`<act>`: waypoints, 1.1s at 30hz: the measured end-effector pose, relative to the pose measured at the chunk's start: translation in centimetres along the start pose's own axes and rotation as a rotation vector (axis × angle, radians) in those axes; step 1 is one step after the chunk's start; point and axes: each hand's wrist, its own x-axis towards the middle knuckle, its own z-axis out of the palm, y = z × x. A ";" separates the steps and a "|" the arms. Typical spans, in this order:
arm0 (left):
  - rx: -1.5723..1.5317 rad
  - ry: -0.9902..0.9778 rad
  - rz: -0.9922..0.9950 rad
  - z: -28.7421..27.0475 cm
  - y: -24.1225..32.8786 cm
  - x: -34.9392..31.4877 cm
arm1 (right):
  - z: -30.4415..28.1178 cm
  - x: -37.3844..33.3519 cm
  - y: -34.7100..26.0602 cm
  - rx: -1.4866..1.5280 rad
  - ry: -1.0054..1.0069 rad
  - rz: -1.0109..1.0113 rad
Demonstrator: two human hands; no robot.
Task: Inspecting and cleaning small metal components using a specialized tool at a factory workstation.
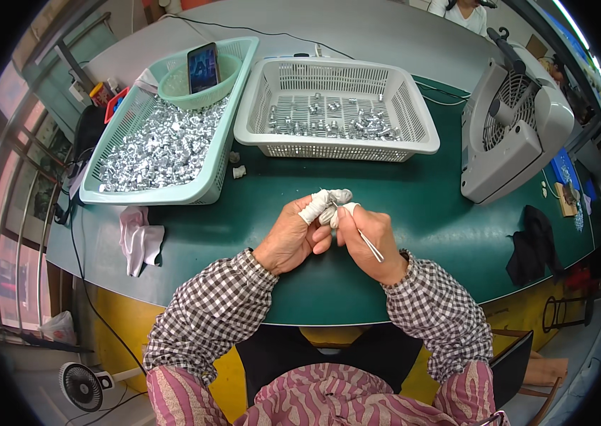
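Note:
My left hand point(290, 238) is raised over the green tabletop, its thumb and fingertips wrapped in white coverings. Its fingers are closed in a pinch on a small silvery metal part point(334, 201), mostly hidden by the wrappings. Close against it, my right hand point(371, 238) grips slim metal tweezers point(370, 246), whose back end sticks out below the fingers. White wrapping also covers the right fingertips. The tweezers' tip meets the metal part between both hands, though the exact contact is too small to tell.
At the left, a pale green basket point(212, 186) is heaped with small silvery parts; a smaller bowl point(173, 94) in it holds a phone point(202, 69). A white basket point(343, 150) with scattered parts stands ahead. A grey fan point(517, 135), pink cloth point(141, 241) and black cloth point(533, 245) flank my hands.

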 end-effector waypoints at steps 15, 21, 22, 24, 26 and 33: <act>0.064 0.205 -0.030 -0.3 0.5 -0.1 | -1.9 1.1 0.7 -0.560 -0.217 -0.438; 0.076 0.176 -0.028 0.7 0.0 0.0 | -1.6 0.6 1.4 -0.483 -0.183 -0.454; 0.045 0.185 -0.018 0.7 -0.1 -0.1 | -1.6 1.0 0.5 -0.038 -0.172 -0.056; 0.015 0.193 -0.007 0.7 0.0 -0.2 | -1.9 1.7 -1.0 0.841 -0.121 0.746; 0.014 0.201 0.034 0.7 0.1 0.0 | -1.8 1.6 -1.2 0.750 -0.130 0.688; 0.007 0.145 0.018 -0.3 0.2 0.0 | -1.5 0.7 -0.7 0.222 -0.180 0.351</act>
